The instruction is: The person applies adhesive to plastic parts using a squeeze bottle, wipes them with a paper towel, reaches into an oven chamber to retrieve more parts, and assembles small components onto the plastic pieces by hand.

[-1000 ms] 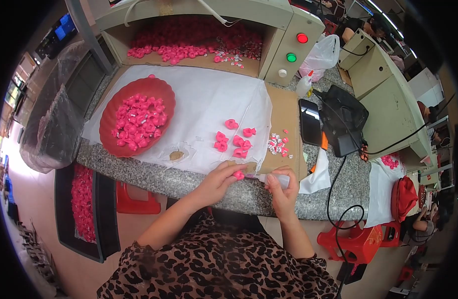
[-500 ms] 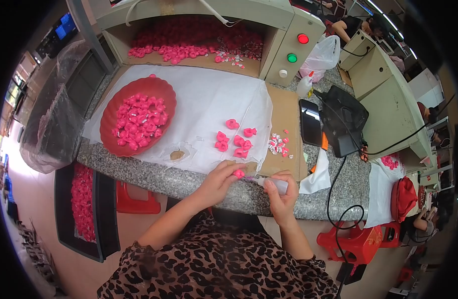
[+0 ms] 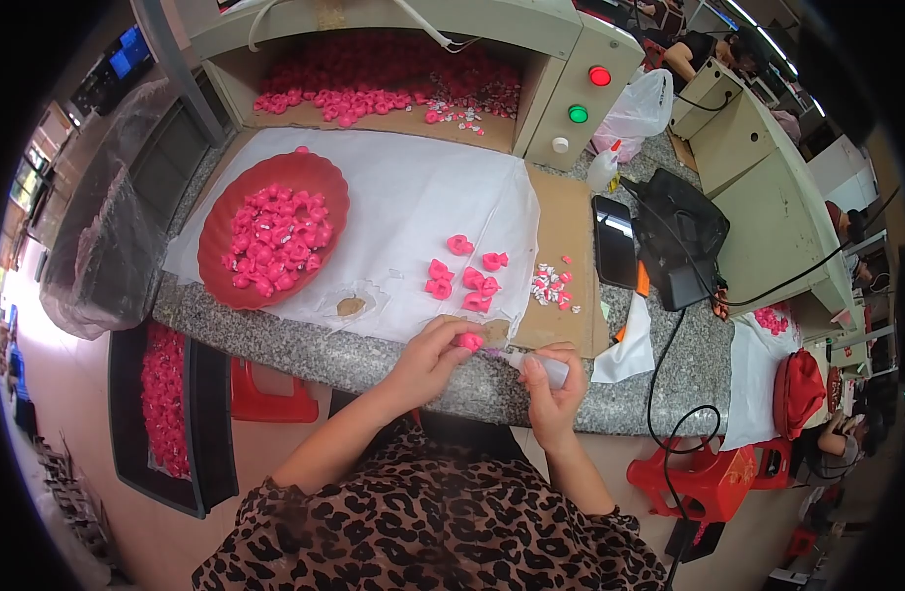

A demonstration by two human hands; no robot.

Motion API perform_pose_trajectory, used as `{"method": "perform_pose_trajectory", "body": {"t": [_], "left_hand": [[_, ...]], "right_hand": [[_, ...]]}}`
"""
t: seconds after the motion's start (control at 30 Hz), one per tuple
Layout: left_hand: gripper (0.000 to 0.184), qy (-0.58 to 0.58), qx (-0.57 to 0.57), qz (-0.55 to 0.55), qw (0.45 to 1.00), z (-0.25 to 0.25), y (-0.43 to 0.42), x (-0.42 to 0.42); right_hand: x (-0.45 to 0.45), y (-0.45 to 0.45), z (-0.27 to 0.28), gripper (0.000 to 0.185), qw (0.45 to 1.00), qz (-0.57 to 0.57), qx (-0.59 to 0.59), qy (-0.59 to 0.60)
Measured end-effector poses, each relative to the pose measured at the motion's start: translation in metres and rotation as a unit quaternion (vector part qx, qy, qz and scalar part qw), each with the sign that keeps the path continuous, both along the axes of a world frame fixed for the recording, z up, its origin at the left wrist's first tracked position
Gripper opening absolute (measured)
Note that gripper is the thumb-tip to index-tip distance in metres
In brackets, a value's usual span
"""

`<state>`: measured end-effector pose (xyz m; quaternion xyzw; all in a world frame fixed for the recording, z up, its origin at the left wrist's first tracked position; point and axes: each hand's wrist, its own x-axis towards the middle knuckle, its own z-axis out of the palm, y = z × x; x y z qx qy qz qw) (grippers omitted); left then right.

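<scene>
My left hand (image 3: 431, 361) pinches a small pink rounded piece (image 3: 470, 341) above the front edge of the counter. Wrapped in the fingers of my right hand (image 3: 557, 406) is a small whitish squeeze bottle (image 3: 549, 370), its thin nozzle pointing left at the pink piece. Whether the nozzle touches the piece I cannot tell. Several loose pink pieces (image 3: 475, 279) lie on the white sheet (image 3: 398, 212) just beyond my hands. Small white-and-pink bits (image 3: 549, 286) are scattered on the cardboard (image 3: 561, 217) to their right.
A red scalloped bowl (image 3: 336, 192) of pink pieces stands at the left. Behind is a beige machine (image 3: 546, 94) with a heaped opening. At right are a phone (image 3: 613, 241), a black bag (image 3: 681, 236), a cable and another bottle (image 3: 602, 170). A dark crate (image 3: 208, 424) sits below left.
Both hands stay almost where they were, with the same pink piece and squeeze bottle. The bottle and right hand have shifted very slightly; nothing has been let go.
</scene>
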<state>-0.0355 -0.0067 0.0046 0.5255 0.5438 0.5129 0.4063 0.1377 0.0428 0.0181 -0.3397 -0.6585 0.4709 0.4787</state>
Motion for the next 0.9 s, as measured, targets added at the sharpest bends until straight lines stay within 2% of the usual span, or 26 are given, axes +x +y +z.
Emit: {"method": "perform_pose_trajectory", "body": {"t": [0.23,0.4,0.53,0.63,0.7,0.8,0.9], "left_hand": [[0.022,-0.096,0.003,-0.003,0.995,-0.01,0.001,0.0],[0.022,-0.101,0.022,0.014,0.995,-0.01,0.001,0.001],[0.022,-0.062,0.062,0.059,0.994,-0.01,0.0,0.003],[0.022,-0.028,0.066,0.08,0.994,-0.01,0.0,0.003],[0.022,-0.022,0.067,0.089,0.993,-0.01,0.0,0.004],[0.022,-0.009,0.069,0.103,0.992,-0.011,0.0,0.005],[0.022,-0.003,0.068,0.109,0.992,-0.009,0.0,0.005]], "right_hand": [[-0.005,-0.006,-0.002,0.012,0.998,-0.011,-0.029,0.047],[-0.008,-0.007,-0.001,0.014,0.992,-0.014,-0.094,0.088],[-0.009,-0.01,0.0,0.014,0.991,-0.014,-0.088,0.102],[-0.008,-0.011,-0.003,0.014,0.997,-0.012,-0.038,0.07],[-0.005,-0.009,-0.012,0.014,0.999,-0.015,0.046,0.004],[-0.004,-0.007,-0.017,0.014,0.993,-0.018,0.115,-0.036],[-0.005,-0.007,-0.014,0.014,0.992,-0.016,0.12,-0.042]]}}
